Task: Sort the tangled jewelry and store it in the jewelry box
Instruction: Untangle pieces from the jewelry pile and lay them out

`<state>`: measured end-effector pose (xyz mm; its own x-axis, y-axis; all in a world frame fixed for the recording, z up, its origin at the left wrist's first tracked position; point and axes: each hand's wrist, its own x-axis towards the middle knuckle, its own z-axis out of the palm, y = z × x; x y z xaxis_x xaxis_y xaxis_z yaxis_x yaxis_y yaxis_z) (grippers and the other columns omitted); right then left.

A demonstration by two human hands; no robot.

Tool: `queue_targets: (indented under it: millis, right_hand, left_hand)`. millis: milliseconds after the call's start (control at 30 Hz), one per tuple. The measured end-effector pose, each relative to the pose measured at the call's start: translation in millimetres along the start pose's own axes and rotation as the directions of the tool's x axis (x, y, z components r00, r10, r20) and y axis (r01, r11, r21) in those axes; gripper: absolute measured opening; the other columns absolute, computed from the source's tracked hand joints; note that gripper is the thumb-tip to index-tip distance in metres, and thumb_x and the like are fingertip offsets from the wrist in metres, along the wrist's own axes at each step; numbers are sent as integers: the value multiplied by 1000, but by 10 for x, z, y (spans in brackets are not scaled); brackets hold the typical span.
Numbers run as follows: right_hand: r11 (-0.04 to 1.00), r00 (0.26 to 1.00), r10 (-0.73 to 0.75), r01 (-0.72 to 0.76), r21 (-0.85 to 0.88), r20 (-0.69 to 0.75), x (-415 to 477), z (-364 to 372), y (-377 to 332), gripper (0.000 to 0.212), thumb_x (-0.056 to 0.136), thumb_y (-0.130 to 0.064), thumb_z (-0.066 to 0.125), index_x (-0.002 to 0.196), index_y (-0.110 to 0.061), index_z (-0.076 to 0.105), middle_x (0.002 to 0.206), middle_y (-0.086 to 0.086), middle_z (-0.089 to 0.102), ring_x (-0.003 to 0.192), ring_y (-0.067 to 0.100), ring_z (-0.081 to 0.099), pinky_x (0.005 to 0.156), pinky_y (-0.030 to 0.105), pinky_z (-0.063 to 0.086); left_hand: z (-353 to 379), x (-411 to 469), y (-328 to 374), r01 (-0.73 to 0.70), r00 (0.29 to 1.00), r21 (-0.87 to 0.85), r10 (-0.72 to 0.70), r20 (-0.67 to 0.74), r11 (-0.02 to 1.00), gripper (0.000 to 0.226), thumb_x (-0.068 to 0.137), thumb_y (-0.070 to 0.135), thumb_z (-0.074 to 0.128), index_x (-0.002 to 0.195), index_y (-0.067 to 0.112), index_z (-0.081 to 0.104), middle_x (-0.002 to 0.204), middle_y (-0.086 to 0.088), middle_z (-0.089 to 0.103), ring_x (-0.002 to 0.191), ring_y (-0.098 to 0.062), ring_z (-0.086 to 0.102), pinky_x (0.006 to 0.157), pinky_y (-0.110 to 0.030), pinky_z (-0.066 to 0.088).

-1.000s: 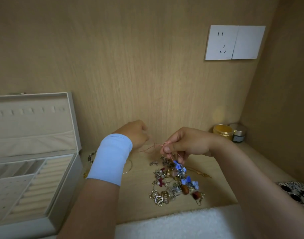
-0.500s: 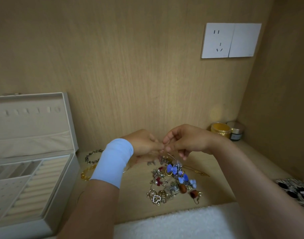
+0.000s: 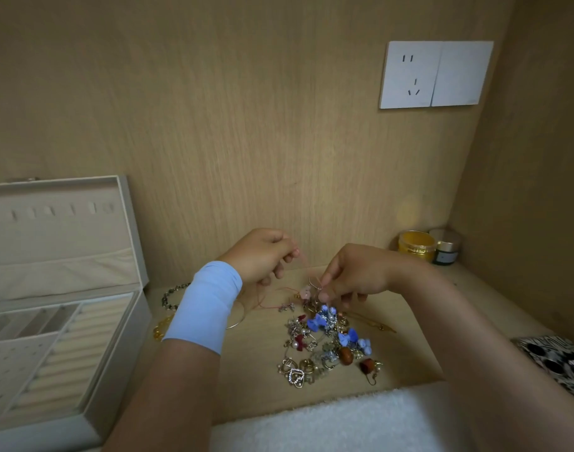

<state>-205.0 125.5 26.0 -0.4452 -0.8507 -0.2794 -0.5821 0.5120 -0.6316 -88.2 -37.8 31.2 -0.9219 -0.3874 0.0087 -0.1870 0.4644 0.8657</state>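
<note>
Though touching before, left hand [image 3: 263,256] and right hand [image 3: 354,275] part; cord [image 3: 305,265] perhaps pinched.

Dim warm light, soft shadows, slight overall blur; wide-angle bending at edges

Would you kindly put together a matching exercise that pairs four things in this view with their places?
Things:
1. jewelry box
2. gold jar
3. wall socket
4. white towel

Places:
A. on the back wall, upper right
B. along the near edge, in front of the jewelry pile
C. far left, lid open
D. back right corner of the surface

Pairs: 1-C, 2-D, 3-A, 4-B
</note>
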Motion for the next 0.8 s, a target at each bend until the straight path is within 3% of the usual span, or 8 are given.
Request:
queue_targets:
  millis: [167, 367, 433, 533, 667, 733, 800]
  right_hand:
    - [1000, 1000, 14, -15, -20, -19, 11, -15, -4, 12, 81, -32, 82, 83, -21, 78, 75, -3, 73, 71, 6, 69, 61, 23, 47]
    - [995, 996, 83, -85, -47, -39, -19, -47, 2, 21, 81, -32, 82, 91, -13, 78, 80, -1, 77, 72, 10, 71, 64, 25, 47]
    - [991, 992, 113, -116, -65, -48, -29, -63, 3, 21, 81, -32, 82, 89, -14, 78, 77, -4, 76, 69, 8, 70, 63, 24, 45]
    - [995, 995, 85, -88, -45, -58, -21, -59, 24, 19, 84, -33, 79, 89, -15, 78, 72, -9, 74, 68, 9, 69, 64, 26, 45]
    - [998, 999, -11, 14, 61, -47, -10, -39, 37, 9, 94, -21, 69, 90, -18, 76, 76, -9, 75, 74, 12, 69, 64, 24, 47]
    - [997, 999, -20, 23, 78, -36, -8, -36, 40, 8, 94, -18, 68, 90, -18, 75, 77, -9, 75, 73, 12, 69, 63, 22, 47]
    - [997, 999, -13, 16, 72, -37, 5, -24, 50, 7, 95, -19, 67, 92, -18, 74, 81, -7, 76, 71, 12, 69, 62, 22, 48]
  left_hand:
    - [-48, 13, -64, 57, 998, 121, -56, -13, 991, 26, 97, 19, 54, 72, 17, 62, 56, 2, 46, 46, -12, 35, 37, -14, 28]
    - [-94, -16, -115, 117, 985, 237, -143, 98, 964, 25, 97, 25, 55, 75, 17, 62, 58, 6, 53, 40, -6, 46, 39, -13, 33]
    - [-87, -11, -155, 108, 988, 221, -129, 84, 969, 24, 97, 26, 58, 77, 16, 65, 68, 5, 63, 49, -6, 55, 42, -16, 39]
    - [-53, 26, -193, 83, 994, 89, -89, 58, 993, 20, 99, 24, 57, 86, 14, 67, 92, 2, 72, 60, -10, 61, 45, -21, 42]
    - [28, 46, -209, 91, 992, -207, -70, 110, 974, 24, 104, 23, 48, 94, 6, 62, 97, -10, 75, 57, -18, 54, 38, -19, 33]
    - [84, 35, -191, 116, 991, -381, -79, 112, 917, 24, 105, 19, 46, 93, 4, 59, 82, -11, 71, 50, -15, 48, 34, -17, 26]
    - [108, 23, -146, 130, 991, -448, -100, 92, 884, 19, 104, 16, 45, 92, 5, 55, 65, -5, 62, 43, -11, 45, 32, -15, 24]
